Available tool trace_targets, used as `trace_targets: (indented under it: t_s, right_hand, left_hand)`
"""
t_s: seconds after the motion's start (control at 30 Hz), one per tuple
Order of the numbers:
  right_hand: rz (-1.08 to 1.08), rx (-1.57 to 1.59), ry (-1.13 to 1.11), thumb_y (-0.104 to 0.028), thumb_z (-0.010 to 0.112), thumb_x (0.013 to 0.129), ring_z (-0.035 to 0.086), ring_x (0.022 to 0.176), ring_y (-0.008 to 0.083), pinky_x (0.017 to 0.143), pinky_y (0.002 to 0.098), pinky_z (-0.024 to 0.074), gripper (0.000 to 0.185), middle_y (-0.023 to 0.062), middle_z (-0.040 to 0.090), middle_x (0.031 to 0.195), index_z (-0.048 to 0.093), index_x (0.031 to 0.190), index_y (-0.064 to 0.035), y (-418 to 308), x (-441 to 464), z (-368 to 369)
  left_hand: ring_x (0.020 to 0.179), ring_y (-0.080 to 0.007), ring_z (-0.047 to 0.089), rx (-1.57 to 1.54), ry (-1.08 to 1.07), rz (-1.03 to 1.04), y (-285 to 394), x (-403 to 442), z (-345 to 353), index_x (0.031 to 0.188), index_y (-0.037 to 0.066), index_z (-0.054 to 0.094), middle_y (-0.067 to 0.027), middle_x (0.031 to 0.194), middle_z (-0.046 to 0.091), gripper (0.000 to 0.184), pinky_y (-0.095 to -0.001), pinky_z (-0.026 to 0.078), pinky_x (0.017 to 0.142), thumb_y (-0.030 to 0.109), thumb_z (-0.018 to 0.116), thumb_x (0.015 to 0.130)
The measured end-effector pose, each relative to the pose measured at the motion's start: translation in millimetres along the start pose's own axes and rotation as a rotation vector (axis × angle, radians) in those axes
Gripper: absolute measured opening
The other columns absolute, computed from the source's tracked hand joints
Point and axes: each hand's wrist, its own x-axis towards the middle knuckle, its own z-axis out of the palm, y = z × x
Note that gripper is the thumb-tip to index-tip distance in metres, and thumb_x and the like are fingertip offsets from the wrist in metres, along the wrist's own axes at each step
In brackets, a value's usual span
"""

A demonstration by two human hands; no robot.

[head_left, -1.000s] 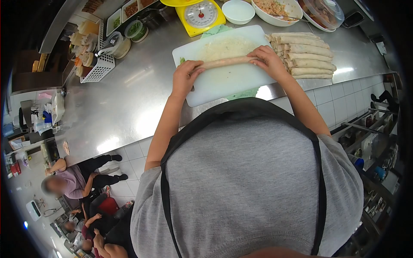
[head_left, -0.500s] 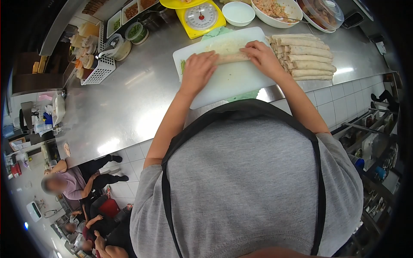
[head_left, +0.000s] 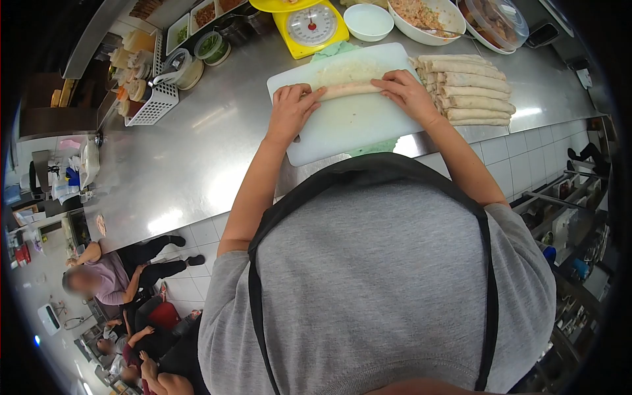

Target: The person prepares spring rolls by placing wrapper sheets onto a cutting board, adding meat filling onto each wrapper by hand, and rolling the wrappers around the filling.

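A long, pale filled roll in a thin wrapper lies crosswise on the white cutting board. My left hand holds its left end, with the fingers curled and the thumb against the roll. At the right end, my right hand has its fingers bent over the roll and the thumb at the near side. Wet-looking smears mark the board behind the roll. Just right of the board is a stack of finished-looking rolls, several of them side by side and piled up. A green cloth shows under the board's near edge.
A yellow kitchen scale, a white bowl of pale liquid and a bowl of orange-pink filling stand behind the board. To the left on the steel counter are lidded tubs and a white basket of bottles. Other people sit at lower left.
The wrapper flap behind the roll is now wound in, and the roll looks tighter and smoother. My left hand has shifted slightly left to its end; my right hand has moved slightly nearer me.
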Motion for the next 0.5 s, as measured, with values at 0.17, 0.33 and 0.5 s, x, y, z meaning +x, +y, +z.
trace_targets:
  t_s: [0.17, 0.33, 0.5]
  right_hand:
    - [0.026, 0.092, -0.041, -0.014, 0.063, 0.082, 0.053, 0.092, 0.0228, 0.082, 0.0345, 0.0447, 0.028, 0.0044, 0.058, 0.093, 0.066, 0.109, -0.0145, 12.4, 12.1, -5.0]
    - [0.086, 0.101, -0.117, -0.017, 0.061, 0.084, 0.053, 0.089, 0.0209, 0.08, 0.0332, 0.0435, 0.022, 0.0044, 0.057, 0.089, 0.069, 0.105, -0.0145, 25.0, 28.2, -6.9]
    - [0.23, 0.226, -0.245, -0.014, 0.06, 0.087, 0.051, 0.084, 0.0187, 0.075, 0.0286, 0.0412, 0.021, 0.0052, 0.052, 0.089, 0.068, 0.106, -0.012, 25.8, 37.4, -10.6]
  left_hand:
    - [0.097, -0.0212, 0.053, -0.16, -0.056, -0.103, -18.7, 7.7, 3.4, 0.112, 0.018, 0.065, -0.004, 0.101, 0.059, 0.032, -0.0354, 0.035, 0.09, 0.019, 0.066, 0.08]
    - [0.1, -0.0204, 0.054, -0.356, -0.15, -0.274, -22.8, 20.6, -3.3, 0.104, 0.012, 0.065, -0.0036, 0.108, 0.061, 0.023, -0.0377, 0.038, 0.088, 0.017, 0.064, 0.081]
    - [0.097, -0.0163, 0.055, -0.053, 0.056, 0.052, 3.2, 26.7, 1.3, 0.106, 0.017, 0.062, 0.002, 0.101, 0.06, 0.025, -0.0381, 0.035, 0.093, 0.021, 0.063, 0.082]
